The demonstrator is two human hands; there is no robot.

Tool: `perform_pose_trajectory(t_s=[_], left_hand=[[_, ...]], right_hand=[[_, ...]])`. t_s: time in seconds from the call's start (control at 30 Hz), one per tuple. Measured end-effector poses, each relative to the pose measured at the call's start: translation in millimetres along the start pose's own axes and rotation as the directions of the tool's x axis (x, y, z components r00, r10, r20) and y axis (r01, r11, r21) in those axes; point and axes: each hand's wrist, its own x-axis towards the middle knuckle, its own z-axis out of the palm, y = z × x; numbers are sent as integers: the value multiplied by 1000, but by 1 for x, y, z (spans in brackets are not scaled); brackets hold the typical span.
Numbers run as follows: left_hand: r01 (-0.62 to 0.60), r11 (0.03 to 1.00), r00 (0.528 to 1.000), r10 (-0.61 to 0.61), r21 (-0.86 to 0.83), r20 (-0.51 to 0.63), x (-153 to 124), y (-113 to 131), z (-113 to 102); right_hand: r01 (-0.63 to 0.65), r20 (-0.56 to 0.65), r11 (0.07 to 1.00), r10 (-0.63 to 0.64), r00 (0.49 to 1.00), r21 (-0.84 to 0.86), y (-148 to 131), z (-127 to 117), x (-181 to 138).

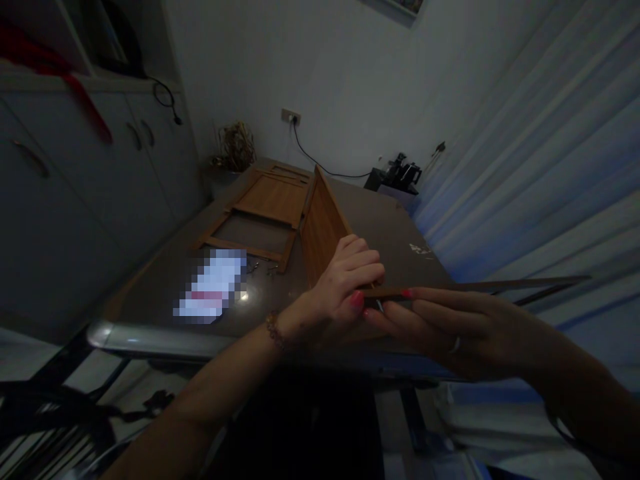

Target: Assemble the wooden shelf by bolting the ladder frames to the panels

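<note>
So, going left to right: there's a blurred-out bright thing (213,287) near the table's front edge, can't tell what it is. Just past it, some small metal bits (254,268) lie loose, probably put there to be easy to grab. Behind those, a wooden frame section (270,200) lies flat on the table (373,207), which I'd guess props up its neighbor. That's the standing panel (325,223), tilted up on its edge mid-table, near end toward the person.

The left hand (350,273) is closed around that near end, 4 fingers curled over it, likely to stop it tipping. A few white bits (419,251) sit farther back. The right hand (450,327) has its fingers nearly shut, pinching a thin wooden piece (540,283) that sticks out to the right, plus what looks like a small metal piece (380,305) by its fingertips. Can't tell if the 2 wooden parts are joined.
</note>
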Motion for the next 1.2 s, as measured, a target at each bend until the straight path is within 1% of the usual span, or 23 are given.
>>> perform_pose_trajectory(t_s=[0.07,0.13,0.23,0.3,0.43,0.5,0.6,0.67,0.7,0.73,0.8,0.83,0.87,0.9,0.93,0.97,1.0,1.03,1.07,1.1,1.17,1.2], left_hand=[[23,1000,1000,-23,-14,-9,0,1,0],[42,999,999,-43,-24,-15,0,2,1],[34,999,999,-35,-22,-7,-1,1,2],[31,999,1000,-31,-7,-3,-3,0,2],[28,1000,1000,-28,9,-2,-4,0,3],[34,999,999,-34,3,1,-4,0,2],[25,1000,1000,-25,8,19,-3,0,1],[7,1000,1000,-7,17,31,-2,-1,1],[1,1000,1000,-1,16,26,-2,-1,1],[3,1000,1000,-3,13,16,-3,-1,2],[23,1000,1000,-23,-2,-4,-3,-2,4],[30,1000,999,-30,-8,-13,-3,-2,5],[34,999,999,-35,-12,-18,-3,-2,6],[37,999,999,-37,-16,-21,-3,-2,6],[32,999,999,-32,-21,-26,-3,-2,6],[23,999,999,-24,-26,-28,-3,-2,6],[22,999,999,-23,-28,-24,-3,-1,5],[29,999,999,-30,-29,-17,-3,0,4],[46,999,999,-46,-28,-10,-3,1,4],[64,998,998,-64,-26,-4,-2,2,3],[90,996,996,-90,-21,-1,-2,3,2],[86,996,996,-86,-20,0,-2,4,1]], right_hand=[[32,-26,999,-32,999,-5,5,2,1],[73,-45,996,-75,996,-45,9,7,2],[148,-69,984,-155,986,-97,13,17,3],[174,-105,980,-183,977,-96,15,25,5],[148,-231,987,-160,960,-67,13,33,15],[123,-247,992,-127,961,-29,11,34,21],[48,-232,998,-36,972,49,6,33,27],[-44,-250,987,83,965,155,1,34,29],[-112,-262,964,176,949,241,-2,35,30],[-184,-272,922,284,919,341,-4,36,31],[-300,-262,798,485,834,523,-9,37,33],[-336,-230,737,549,803,586,-11,37,33],[-356,-196,694,582,789,626,-12,37,32],[-366,-168,674,589,790,642,-12,36,31],[-379,-151,674,589,794,634,-11,35,29],[-393,-161,693,589,792,605,-10,34,26],[-406,-197,730,585,787,550,-9,33,22],[-420,-254,784,568,783,457,-8,32,18],[-440,-311,837,534,787,325,-7,31,15],[-452,-347,874,485,803,176,-7,30,11],[-446,-353,891,392,850,-83,-7,27,6],[-439,-346,883,365,865,-166,-8,25,5]])
